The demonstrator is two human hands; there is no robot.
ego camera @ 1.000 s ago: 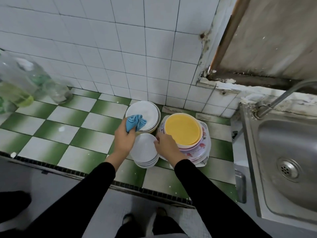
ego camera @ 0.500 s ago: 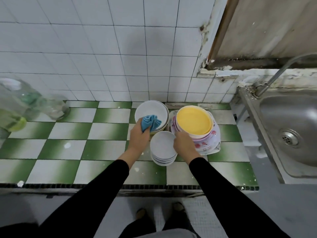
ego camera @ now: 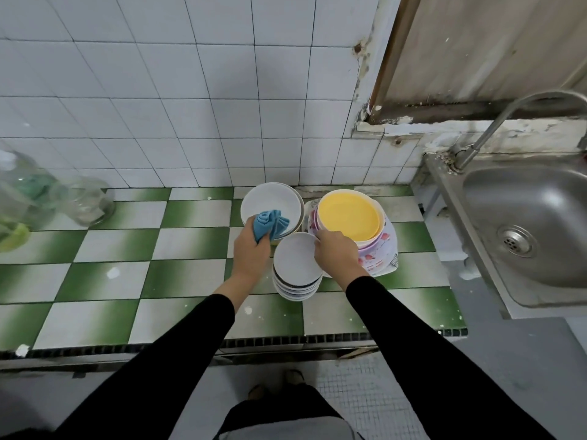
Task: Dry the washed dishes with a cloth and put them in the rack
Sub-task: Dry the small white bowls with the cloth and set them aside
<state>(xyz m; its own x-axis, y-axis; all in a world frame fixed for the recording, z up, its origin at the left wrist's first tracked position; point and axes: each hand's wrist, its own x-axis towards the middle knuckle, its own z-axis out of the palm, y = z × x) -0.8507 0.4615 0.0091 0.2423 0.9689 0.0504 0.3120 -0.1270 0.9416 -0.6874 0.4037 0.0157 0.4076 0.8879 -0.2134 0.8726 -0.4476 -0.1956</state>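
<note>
On the green-and-white tiled counter (ego camera: 104,281) stand three stacks of dishes. A stack of small white plates (ego camera: 295,265) is nearest me. Behind it on the left are white bowls (ego camera: 270,201), and on the right a yellow plate (ego camera: 349,215) tops a pile of flowered dishes (ego camera: 379,252). My left hand (ego camera: 251,249) grips a bunched blue cloth (ego camera: 270,225) at the near rim of the white bowls. My right hand (ego camera: 336,254) holds the right edge of the top small plate, fingers curled over its rim. No rack is in view.
A steel sink (ego camera: 533,236) with a curved tap (ego camera: 495,125) lies to the right. Glass jars (ego camera: 85,201) and a large bottle (ego camera: 22,198) stand at the far left against the white tiled wall. My feet are on the floor below the counter edge.
The view has swung and straightened. Both hands stay at the dish stacks, the left still with the cloth, the right still at the small plates' edge.
</note>
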